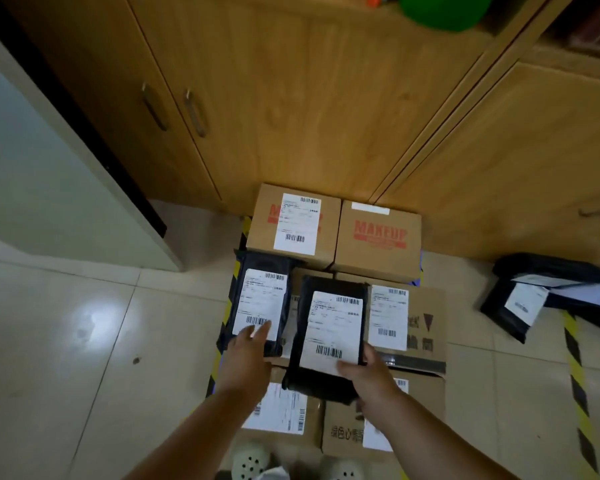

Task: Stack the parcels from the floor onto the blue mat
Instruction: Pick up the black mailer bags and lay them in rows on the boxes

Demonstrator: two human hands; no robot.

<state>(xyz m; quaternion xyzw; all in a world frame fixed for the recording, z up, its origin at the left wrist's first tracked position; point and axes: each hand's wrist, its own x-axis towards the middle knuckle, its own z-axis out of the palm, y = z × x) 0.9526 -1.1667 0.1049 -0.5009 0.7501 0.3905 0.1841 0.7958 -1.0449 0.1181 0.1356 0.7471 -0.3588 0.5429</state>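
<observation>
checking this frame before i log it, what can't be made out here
Head view only:
- Blue mat: only a sliver shows; cardboard boxes cover it.
- Shipping label text on the black mailer: too small and blurred.
- Black mailers on the floor: cut off by the right edge.
- Green object: cropped at the top.

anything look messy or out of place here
Yes. A loose heap of black mailer bags lies crumpled on the floor at the right, apart from the stack. The black parcel in the right hand sits tilted across the boxes, not yet squared.
</observation>
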